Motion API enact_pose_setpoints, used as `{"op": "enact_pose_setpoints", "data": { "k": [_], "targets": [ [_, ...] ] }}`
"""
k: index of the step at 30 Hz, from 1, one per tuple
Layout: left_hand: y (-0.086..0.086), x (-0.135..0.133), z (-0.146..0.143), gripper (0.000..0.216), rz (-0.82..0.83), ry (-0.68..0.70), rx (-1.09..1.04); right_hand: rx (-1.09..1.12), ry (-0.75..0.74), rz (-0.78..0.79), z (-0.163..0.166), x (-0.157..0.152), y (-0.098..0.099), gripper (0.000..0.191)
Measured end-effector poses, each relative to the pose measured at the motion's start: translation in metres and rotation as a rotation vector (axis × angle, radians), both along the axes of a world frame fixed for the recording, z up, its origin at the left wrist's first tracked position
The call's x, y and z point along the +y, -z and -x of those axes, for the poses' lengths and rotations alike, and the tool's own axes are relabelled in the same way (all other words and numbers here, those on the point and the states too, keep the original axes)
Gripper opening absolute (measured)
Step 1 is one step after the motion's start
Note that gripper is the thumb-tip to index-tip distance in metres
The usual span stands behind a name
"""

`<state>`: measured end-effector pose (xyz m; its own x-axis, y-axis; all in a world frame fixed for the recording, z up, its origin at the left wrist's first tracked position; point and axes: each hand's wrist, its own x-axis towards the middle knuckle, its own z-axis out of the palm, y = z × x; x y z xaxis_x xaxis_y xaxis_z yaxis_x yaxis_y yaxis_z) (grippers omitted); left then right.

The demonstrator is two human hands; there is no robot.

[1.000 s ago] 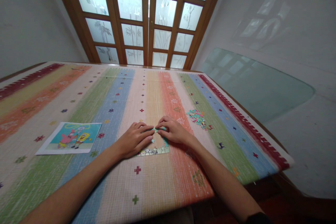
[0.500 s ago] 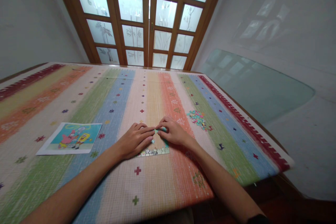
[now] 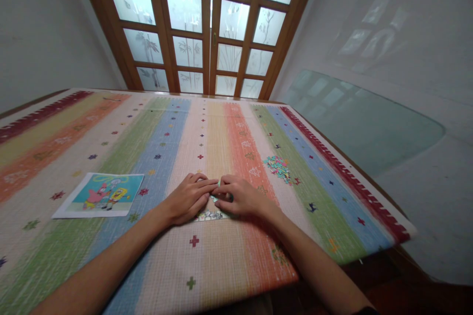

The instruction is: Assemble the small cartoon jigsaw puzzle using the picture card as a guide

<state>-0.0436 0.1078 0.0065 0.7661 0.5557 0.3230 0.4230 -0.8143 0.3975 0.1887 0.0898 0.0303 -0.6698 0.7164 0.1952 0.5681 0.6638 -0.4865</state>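
Observation:
A partly joined jigsaw puzzle (image 3: pixel 211 216) lies flat on the tablecloth, its pale lower border showing below my hands. My left hand (image 3: pixel 187 199) rests over the puzzle's left side, fingers lying fairly flat and holding nothing that I can see. My right hand (image 3: pixel 242 197) is closed in a pinch, thumb and forefinger on a small light-blue puzzle piece (image 3: pixel 214 199) inside the puzzle's frame. Both sets of fingertips nearly meet, and they hide much of the puzzle's upper and right parts.
To the right lies a heap of loose puzzle pieces (image 3: pixel 278 168). A printed cartoon picture (image 3: pixel 107 196) lies at the left. The striped tablecloth (image 3: pixel 221 256) covers the table, whose right edge runs beside a wall. Glazed wooden doors (image 3: pixel 207 39) stand beyond the far edge.
My right hand has moved down and slightly left, from the puzzle's upper part to the light-blue piece within the frame. My left hand has stayed nearly still.

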Motion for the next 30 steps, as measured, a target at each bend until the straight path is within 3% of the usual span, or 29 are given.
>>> {"op": "enact_pose_setpoints", "data": {
  "k": [6,13,21,30],
  "targets": [
    [-0.002,-0.001,0.000,0.042,-0.008,0.010,0.024,0.020,0.016,0.121,-0.005,0.005,0.000,0.011],
    [-0.003,-0.001,-0.001,0.043,-0.033,0.012,0.049,0.193,0.176,0.391,-0.028,0.023,0.002,0.003],
    [-0.003,-0.001,0.000,0.043,-0.049,0.012,0.058,0.264,0.265,0.288,-0.032,0.032,0.015,0.005],
    [-0.005,-0.002,-0.002,0.044,-0.045,0.013,0.056,0.159,0.248,0.134,-0.028,0.030,0.009,0.003]
  ]
}}
